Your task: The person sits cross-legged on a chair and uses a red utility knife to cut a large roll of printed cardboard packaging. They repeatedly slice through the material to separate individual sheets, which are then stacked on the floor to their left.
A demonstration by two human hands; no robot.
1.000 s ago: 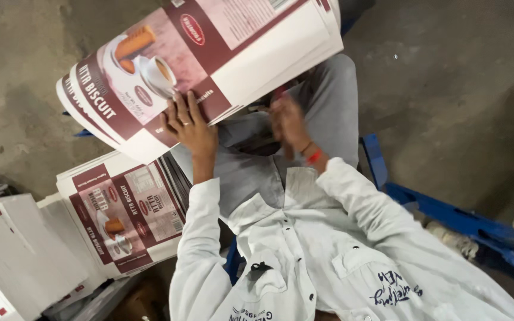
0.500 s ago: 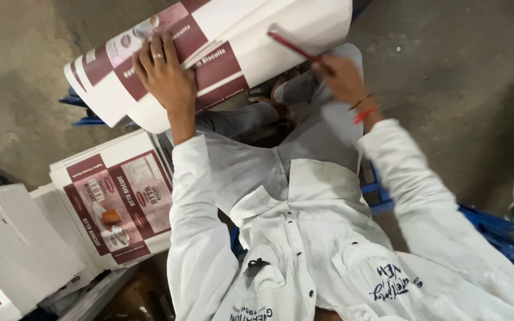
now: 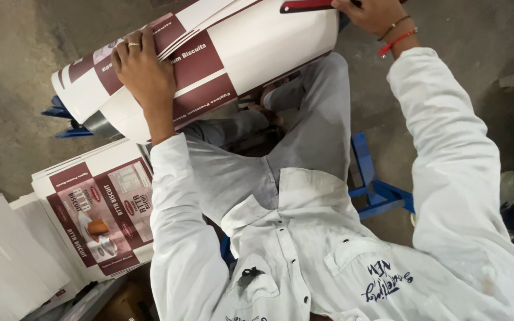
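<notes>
Below and to the left of my left hand, a stack of printed carton sheets [image 3: 99, 208] lies on the floor beside plain white sheets [image 3: 7, 255]. My left hand [image 3: 144, 74] presses flat, fingers spread, on top of a curled bundle of maroon-and-white carton sheets [image 3: 227, 59] bowed over my knees. Beyond my knees to the right, a blue frame [image 3: 376, 190] stands on the concrete floor [image 3: 13, 89]. My right hand [image 3: 370, 13] is closed on the far upper edge of the same bundle, at the top of view.
</notes>
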